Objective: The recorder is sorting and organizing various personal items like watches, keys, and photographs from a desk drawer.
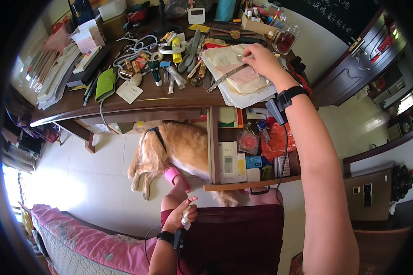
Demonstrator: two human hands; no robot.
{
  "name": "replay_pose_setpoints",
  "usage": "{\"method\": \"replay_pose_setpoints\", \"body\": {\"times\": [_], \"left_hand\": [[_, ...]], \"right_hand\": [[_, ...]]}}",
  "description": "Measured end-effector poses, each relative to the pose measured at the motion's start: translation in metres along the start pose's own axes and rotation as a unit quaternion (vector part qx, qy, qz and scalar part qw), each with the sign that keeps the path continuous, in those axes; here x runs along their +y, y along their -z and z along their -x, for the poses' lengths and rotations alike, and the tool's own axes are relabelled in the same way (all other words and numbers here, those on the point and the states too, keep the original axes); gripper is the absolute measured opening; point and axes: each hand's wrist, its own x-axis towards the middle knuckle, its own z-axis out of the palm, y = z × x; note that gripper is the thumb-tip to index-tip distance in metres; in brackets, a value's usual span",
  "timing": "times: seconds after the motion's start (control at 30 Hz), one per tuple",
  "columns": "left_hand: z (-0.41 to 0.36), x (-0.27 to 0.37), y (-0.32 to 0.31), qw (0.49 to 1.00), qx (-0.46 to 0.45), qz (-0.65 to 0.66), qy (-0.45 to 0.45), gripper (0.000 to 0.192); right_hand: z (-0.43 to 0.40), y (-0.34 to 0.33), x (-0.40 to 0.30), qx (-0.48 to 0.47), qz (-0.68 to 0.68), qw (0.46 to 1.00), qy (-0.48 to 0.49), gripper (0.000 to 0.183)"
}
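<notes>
My right hand [260, 60] reaches over the desk's right side and grips one end of a narrow metallic strap [229, 77], perhaps a watch band. The strap slants across a stack of papers [241, 94] and a pinkish sheet. Crumpled white tissue [186, 218] is held in my left hand [182, 215], low near my lap, with the thumb raised. Left of the papers lie grey-green scissors-like handles [191, 51], a yellow glue stick [176, 50], a dark green tube [155, 72] and a roll of white tape [172, 50]. A lime green notebook [105, 85] lies near the front edge.
An open drawer [254, 185] juts out below the desk, holding boxes, keys [262, 129] and a red plastic bag [278, 141]. A dog [179, 144] lies on the floor beneath. A glass mug [285, 39] of red liquid stands back right. Behind left is a bed [89, 237].
</notes>
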Motion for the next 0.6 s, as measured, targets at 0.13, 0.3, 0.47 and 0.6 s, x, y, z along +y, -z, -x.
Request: {"method": "replay_pose_setpoints", "body": {"times": [0.13, 0.3, 0.47, 0.6], "left_hand": [[-0.001, 0.0, -0.005, 1.0, 0.005, -0.006, 0.005, 0.028], [-0.001, 0.0, -0.006, 1.0, 0.009, -0.01, 0.004, 0.029], [-0.001, -0.001, -0.004, 1.0, 0.011, -0.012, 0.006, 0.028], [-0.001, -0.001, -0.004, 1.0, 0.013, -0.014, 0.006, 0.028]], "right_hand": [[0.009, -0.004, -0.007, -0.018, 0.065, 0.996, 0.065, 0.025], [0.013, -0.003, -0.006, -0.026, 0.061, 0.985, 0.16, 0.029], [0.007, -0.003, -0.023, -0.076, 0.232, 0.942, 0.232, 0.025], [0.007, -0.001, -0.024, -0.076, 0.254, 0.928, 0.263, 0.015]]}}
